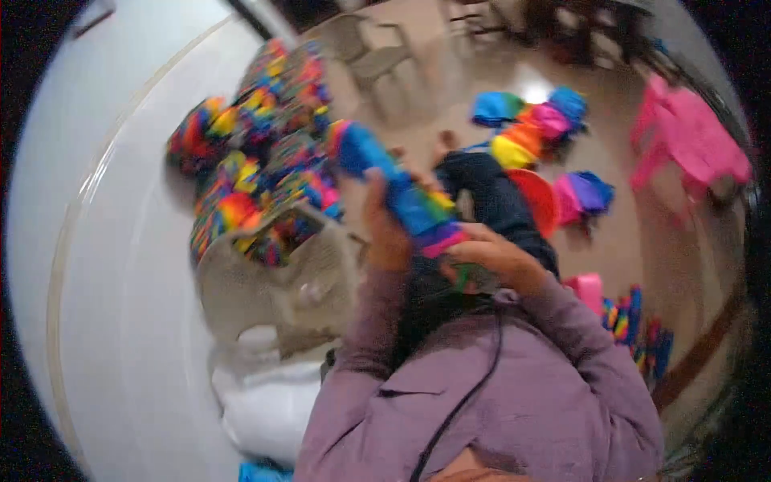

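Note:
A long, floppy rainbow-coloured piece (371, 154), seemingly fabric, lies slantwise between my hands above my lap. Blue covers most of it, with orange at its far end and purple and pink at the near one. My left hand (387, 229) grips it from the left side, thumb up along its edge. At the near, pink end, my right hand (498, 261) is closed on it with bent fingers. Motion smears the picture, so finger detail and the exact kind of piece are unclear. Something small and green shows under my right hand.
Large heaps of multicoloured pieces (265, 136) stand at the left, beside a beige chair (265, 289). Bright bundles (530, 132) lie on the floor ahead, near a red round container (534, 201). A pink plastic chair (687, 145) stands at right. Striped bundles (642, 329) sit by my right elbow.

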Available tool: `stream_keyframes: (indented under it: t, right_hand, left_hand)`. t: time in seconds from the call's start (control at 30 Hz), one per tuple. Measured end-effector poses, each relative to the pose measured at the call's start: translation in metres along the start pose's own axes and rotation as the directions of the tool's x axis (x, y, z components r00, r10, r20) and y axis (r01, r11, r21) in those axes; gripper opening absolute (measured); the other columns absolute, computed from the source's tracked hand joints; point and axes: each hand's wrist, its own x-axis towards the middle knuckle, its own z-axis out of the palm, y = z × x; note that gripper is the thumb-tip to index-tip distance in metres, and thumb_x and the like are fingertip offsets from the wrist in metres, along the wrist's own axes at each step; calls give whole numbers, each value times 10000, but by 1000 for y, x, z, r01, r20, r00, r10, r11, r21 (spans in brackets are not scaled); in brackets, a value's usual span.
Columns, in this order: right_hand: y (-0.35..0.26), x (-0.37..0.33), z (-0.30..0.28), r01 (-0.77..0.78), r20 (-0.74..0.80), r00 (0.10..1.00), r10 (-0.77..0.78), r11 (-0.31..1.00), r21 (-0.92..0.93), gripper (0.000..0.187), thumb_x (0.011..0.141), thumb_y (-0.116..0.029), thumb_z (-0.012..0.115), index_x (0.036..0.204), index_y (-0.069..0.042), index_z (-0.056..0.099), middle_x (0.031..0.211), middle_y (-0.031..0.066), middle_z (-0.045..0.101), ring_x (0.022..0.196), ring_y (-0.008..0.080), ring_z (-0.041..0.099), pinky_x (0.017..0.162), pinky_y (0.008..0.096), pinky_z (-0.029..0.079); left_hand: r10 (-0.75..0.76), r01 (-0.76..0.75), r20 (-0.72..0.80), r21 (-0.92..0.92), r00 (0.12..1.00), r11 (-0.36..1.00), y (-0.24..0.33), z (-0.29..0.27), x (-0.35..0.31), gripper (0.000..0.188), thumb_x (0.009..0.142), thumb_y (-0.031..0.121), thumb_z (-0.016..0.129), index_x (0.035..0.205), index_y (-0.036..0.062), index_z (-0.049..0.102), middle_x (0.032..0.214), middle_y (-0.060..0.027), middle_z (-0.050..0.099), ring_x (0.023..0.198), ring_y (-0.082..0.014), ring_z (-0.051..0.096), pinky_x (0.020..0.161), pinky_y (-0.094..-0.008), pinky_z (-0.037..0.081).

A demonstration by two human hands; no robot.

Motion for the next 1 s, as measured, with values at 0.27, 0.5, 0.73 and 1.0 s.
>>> stream_keyframes:
  t: [0.27, 0.5, 0.73, 1.0]
  right_hand:
    - [35, 30, 7, 202, -209, 860, -464, 688, -697, 390, 874, -195, 741, 1197, -38, 589, 944, 118, 692, 846, 205, 675, 745, 356, 540]
    - [34, 28, 1, 189, -162, 827, -539, 538, -822, 436, 853, -129, 751, 1220, -6, 551, 904, 97, 671, 832, 272, 677, 786, 387, 535]
    - [12, 13, 5, 29, -117, 991, -59, 970, -240, 358, 876, -163, 707, 1172, -27, 558, 810, 82, 634, 587, 186, 616, 539, 321, 489]
    - [7, 3, 9, 39, -66, 997, -42, 998, -45, 332, 901, -251, 671, 1120, -41, 537, 730, 33, 552, 516, 127, 537, 458, 276, 418]
  left_hand:
    - [188, -161, -276, 120, 943, 980, 17, 22, -10, 314, 964, 293, 697, 1121, 62, 553, 826, -109, 668, 744, -256, 699, 644, -399, 602]
    - [221, -168, -305, 189, 926, 968, 10, 21, -5, 339, 949, 285, 723, 1121, 56, 543, 830, -111, 662, 736, -243, 700, 640, -379, 606]
    - [186, -172, -134, 108, 973, 979, 10, 15, -4, 548, 932, 400, 739, 1256, 40, 484, 915, -128, 664, 782, -240, 705, 670, -376, 611]
    - [146, -142, -46, 80, 988, 987, 15, 23, -6, 631, 931, 428, 731, 1330, 28, 449, 991, -153, 672, 853, -263, 713, 737, -404, 625]
